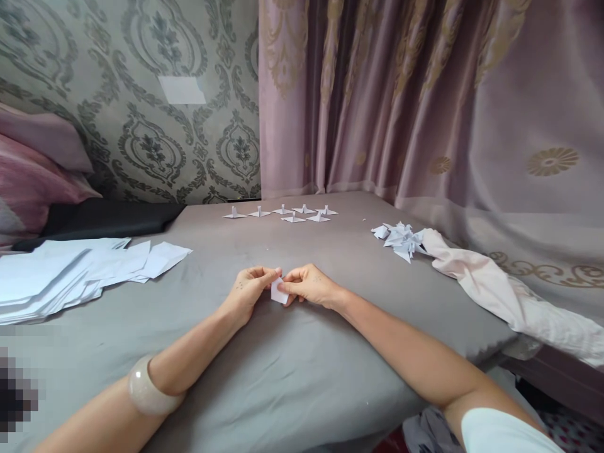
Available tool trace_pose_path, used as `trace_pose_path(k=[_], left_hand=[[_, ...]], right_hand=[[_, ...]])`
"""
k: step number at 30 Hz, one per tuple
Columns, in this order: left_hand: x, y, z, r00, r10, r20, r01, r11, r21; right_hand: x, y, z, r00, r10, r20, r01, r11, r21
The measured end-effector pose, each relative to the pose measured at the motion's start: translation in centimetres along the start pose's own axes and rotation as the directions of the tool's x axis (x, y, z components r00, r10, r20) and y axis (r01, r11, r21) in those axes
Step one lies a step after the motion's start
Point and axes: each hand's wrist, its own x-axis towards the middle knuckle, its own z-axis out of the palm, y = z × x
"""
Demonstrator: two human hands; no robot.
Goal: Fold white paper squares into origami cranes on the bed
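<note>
Between my two hands is a small folded piece of white paper (279, 293), held just above the grey sheet (325, 358). My left hand (252, 288) pinches its upper left side between thumb and fingers. On the right side, my right hand (309, 284) grips the same paper, the thumb lying across its front. Part of the paper is hidden behind the fingers. Beyond my hands, several folded paper cranes (293, 217) with spread wings stand in two rows on the sheet.
Stacked white paper sheets (42, 277) lie at the left, before a black cloth (108, 217). To the right, a heap of folded white paper pieces (403, 239) sits against a twisted pale cloth (472, 270). Patterned wallpaper (189, 138) and a pink curtain (368, 113) close off the back.
</note>
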Motion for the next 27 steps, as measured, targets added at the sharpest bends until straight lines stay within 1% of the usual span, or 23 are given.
trace_pose_path(k=[4, 8, 11, 13, 15, 17, 18, 20, 21, 23, 27], left_hand=[[-0.1, 0.1, 0.1, 0.999, -0.026, -0.028, 0.025, 1.0, -0.012], [-0.1, 0.4, 0.0, 0.997, -0.042, -0.064, 0.042, 0.999, 0.01], [0.4, 0.5, -0.6, 0.996, 0.004, -0.089, -0.007, 0.999, -0.036], [0.8, 0.5, -1.0, 0.993, 0.036, -0.112, -0.043, 0.997, -0.067], [0.8, 0.6, -1.1, 0.992, 0.054, -0.113, -0.062, 0.996, -0.07], [0.4, 0.6, -0.9, 0.996, 0.068, -0.056, -0.07, 0.997, -0.037], [0.2, 0.6, -0.7, 0.998, 0.069, -0.003, -0.069, 0.998, -0.007], [-0.2, 0.7, -0.3, 0.993, 0.054, 0.106, -0.06, 0.997, 0.049], [-0.3, 0.7, -0.2, 0.989, 0.042, 0.141, -0.052, 0.996, 0.07], [-0.3, 0.6, -0.1, 0.986, 0.017, 0.167, -0.031, 0.996, 0.083], [0.2, 0.4, -0.5, 0.983, -0.016, 0.183, 0.012, 1.0, 0.027]], right_hand=[[-0.1, 0.0, -0.1, 1.0, -0.012, 0.006, 0.012, 1.0, 0.001], [-0.4, -0.2, 0.0, 1.0, -0.021, 0.013, 0.021, 1.0, -0.018], [-0.6, -0.3, 0.3, 1.0, -0.02, 0.022, 0.02, 1.0, -0.006], [-0.5, -0.4, 0.5, 1.0, -0.017, -0.015, 0.018, 0.999, 0.032], [-0.4, -0.3, 0.6, 0.995, -0.014, -0.102, 0.022, 0.996, 0.086], [-0.2, -0.2, 0.5, 0.981, -0.011, -0.195, 0.039, 0.989, 0.142], [-0.1, -0.1, 0.5, 0.973, -0.011, -0.228, 0.051, 0.984, 0.17], [0.1, 0.0, 0.4, 0.962, -0.013, -0.271, 0.075, 0.972, 0.222], [0.1, 0.1, 0.4, 0.958, -0.015, -0.285, 0.087, 0.966, 0.245], [0.2, 0.3, 0.3, 0.952, -0.013, -0.306, 0.107, 0.95, 0.293], [0.5, 0.8, 0.1, 0.954, -0.004, -0.299, 0.119, 0.923, 0.366]])
